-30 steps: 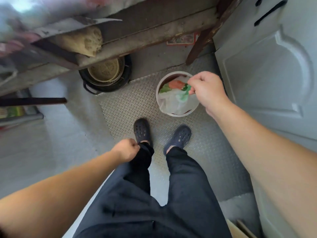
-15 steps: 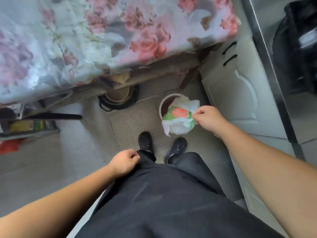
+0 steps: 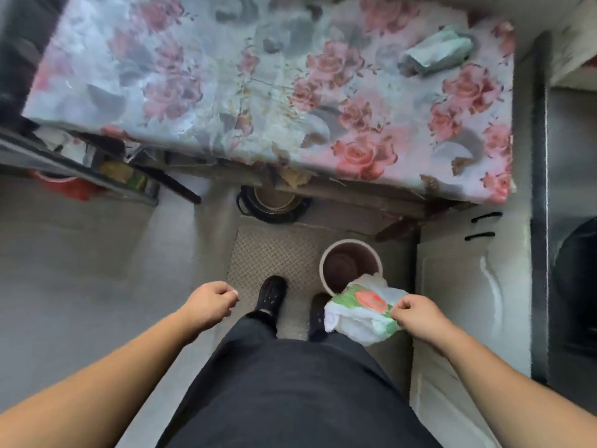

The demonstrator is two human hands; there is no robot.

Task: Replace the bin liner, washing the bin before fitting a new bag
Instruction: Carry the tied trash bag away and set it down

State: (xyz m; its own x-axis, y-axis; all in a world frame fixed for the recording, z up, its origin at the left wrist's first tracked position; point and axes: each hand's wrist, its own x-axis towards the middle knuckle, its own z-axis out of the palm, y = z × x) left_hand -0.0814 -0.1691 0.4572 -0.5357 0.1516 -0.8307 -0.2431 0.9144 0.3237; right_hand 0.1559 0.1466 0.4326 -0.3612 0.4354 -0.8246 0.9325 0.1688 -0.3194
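Right hand (image 3: pixel 416 313) pinching old bag (image 3: pixel 361 313) by its top, bag hanging just left of the grip. Empty bin (image 3: pixel 351 264) ahead, nearer this hand. Left hand (image 3: pixel 210 303) curled, holding nothing.

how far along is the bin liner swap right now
Done: the old bag is out of the bin, whose dark inside shows no liner. In hand: the right hand pinches the bag, holding it up beside the bin; the left hand is curled and holds nothing. Left: dispose of the bag, wash the bin, fit a new bag; none is in view.
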